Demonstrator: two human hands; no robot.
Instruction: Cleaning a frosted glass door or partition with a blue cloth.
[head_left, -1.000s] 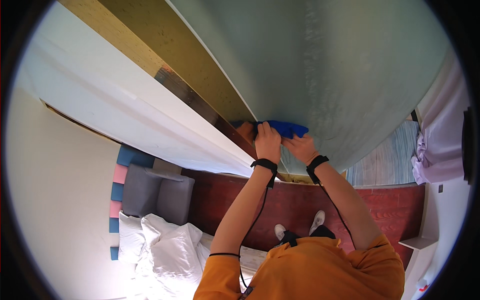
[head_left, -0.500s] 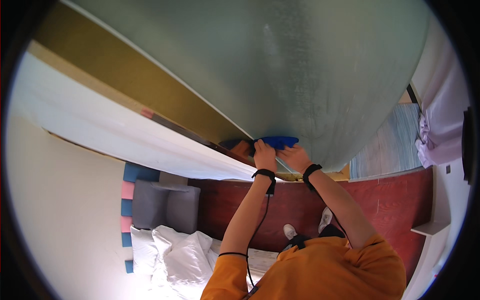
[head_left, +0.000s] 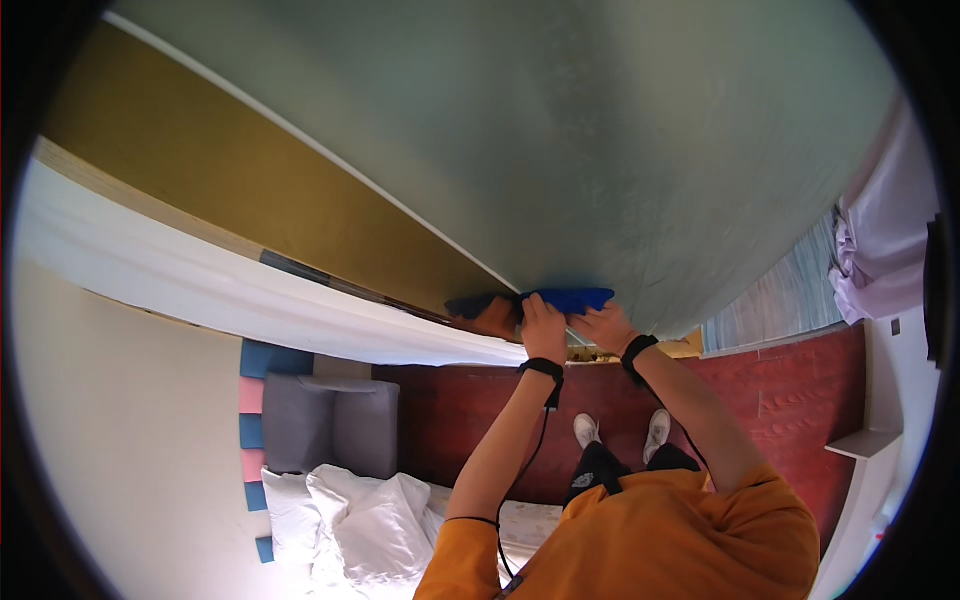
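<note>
Both hands, left hand [head_left: 543,322] and right hand [head_left: 600,325], grip a blue cloth [head_left: 565,299] against the greenish panel [head_left: 600,150]; stretched apparently overhead, it could slip free.

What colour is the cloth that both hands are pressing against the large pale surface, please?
The cloth is bright blue, seen best in the head view, under both hands.

Your left hand [head_left: 543,325] and right hand [head_left: 603,327] press a blue cloth [head_left: 565,300] against the grey-green glass panel [head_left: 600,150].
</note>
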